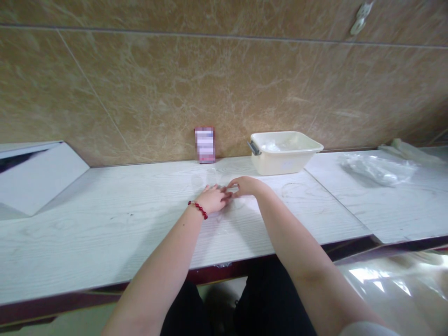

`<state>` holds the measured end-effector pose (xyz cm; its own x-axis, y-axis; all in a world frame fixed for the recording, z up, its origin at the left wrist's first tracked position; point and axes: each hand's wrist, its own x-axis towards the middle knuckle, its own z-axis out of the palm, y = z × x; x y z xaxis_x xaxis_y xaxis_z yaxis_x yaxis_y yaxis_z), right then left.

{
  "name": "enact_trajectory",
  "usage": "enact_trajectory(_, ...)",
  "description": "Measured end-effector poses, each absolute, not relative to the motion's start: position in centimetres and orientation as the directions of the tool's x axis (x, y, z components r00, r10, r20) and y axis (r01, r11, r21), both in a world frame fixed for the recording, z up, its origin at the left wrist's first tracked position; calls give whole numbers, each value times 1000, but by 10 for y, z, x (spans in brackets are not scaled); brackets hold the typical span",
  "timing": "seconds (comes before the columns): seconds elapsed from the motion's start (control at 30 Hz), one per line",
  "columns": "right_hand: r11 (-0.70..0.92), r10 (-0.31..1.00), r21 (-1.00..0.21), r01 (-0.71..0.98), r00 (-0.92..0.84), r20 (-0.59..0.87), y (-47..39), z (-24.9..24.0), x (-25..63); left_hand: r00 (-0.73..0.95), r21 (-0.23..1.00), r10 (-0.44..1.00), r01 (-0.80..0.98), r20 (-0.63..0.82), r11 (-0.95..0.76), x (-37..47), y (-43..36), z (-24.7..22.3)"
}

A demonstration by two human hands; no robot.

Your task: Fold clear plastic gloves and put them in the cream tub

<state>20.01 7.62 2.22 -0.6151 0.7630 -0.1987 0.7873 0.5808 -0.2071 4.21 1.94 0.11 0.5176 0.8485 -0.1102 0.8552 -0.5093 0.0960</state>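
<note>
My left hand (214, 199), with a red bead bracelet (198, 208) at its wrist, lies palm down on the white wood-grain table (105, 233), its fingers spread. My right hand (246, 186) reaches in from the right. Its fingers are bent and its thumb and fingertips come together close beside the left fingertips. What they pinch, if anything, is too small to tell. Around the left hand are faint shiny marks, perhaps clear plastic film; I cannot make it out. Behind the hands, a small red-edged card or box (206, 145), its face blurred, leans upright against the wall.
A cream plastic bin (280, 163) with a grey handle holds clear plastic, behind and right of my hands. Crumpled clear plastic bags (381, 170) lie farther right. A white angled box (42, 182) stands at the left. The brown tiled wall (157, 93) closes the back.
</note>
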Motion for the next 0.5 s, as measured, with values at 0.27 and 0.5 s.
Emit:
enact_trajectory(0.27, 525, 768, -260, 811, -582, -266, 70, 29, 203, 454, 90, 871, 891, -189, -445, 32, 24, 0)
enact_trajectory(0.5, 472, 791, -273, 838, -539, -289, 65, 31, 207, 417, 151, 887, 907, -199, -392, 23, 23, 5)
